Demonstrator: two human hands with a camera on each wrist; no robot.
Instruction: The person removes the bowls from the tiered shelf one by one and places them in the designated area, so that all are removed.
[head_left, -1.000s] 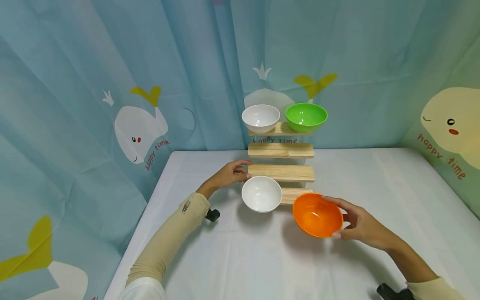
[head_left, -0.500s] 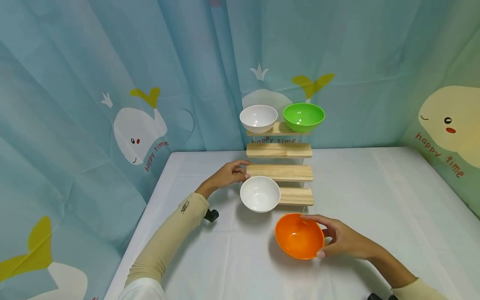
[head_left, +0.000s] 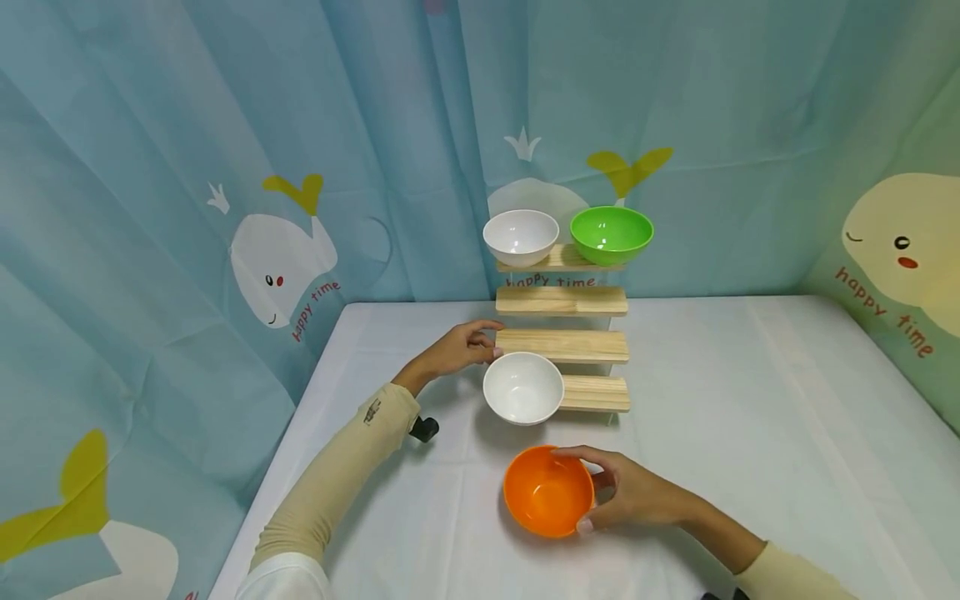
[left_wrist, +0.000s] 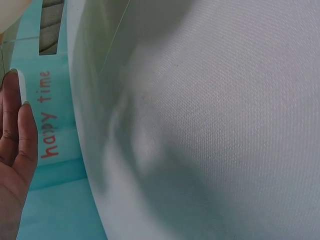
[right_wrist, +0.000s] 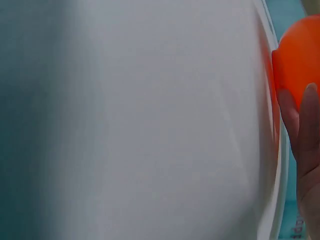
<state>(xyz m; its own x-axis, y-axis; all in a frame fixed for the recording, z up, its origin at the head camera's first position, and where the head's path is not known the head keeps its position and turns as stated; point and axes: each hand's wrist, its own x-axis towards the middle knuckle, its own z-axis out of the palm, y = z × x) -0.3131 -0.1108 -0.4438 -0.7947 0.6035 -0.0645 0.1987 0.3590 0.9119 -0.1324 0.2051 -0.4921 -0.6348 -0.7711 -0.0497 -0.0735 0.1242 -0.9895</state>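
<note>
My right hand grips the rim and side of an orange bowl, low over the white table in front of the rack. In the right wrist view, its fingers lie along the outside of the orange bowl. At the left end of the tiered wooden rack, my left hand holds the end of a middle step between index finger and thumb. A white bowl sits at the left of the lowest step, just below that hand. In the left wrist view, part of the left hand shows at the edge.
On the top step stand another white bowl and a green bowl, side by side. The white cloth-covered table spreads around the rack. A blue curtain with whale prints hangs behind and to the left.
My right hand has carried the orange bowl away from the right of the lowest step, leftward and toward me. The left hand and the other bowls have stayed in place.
</note>
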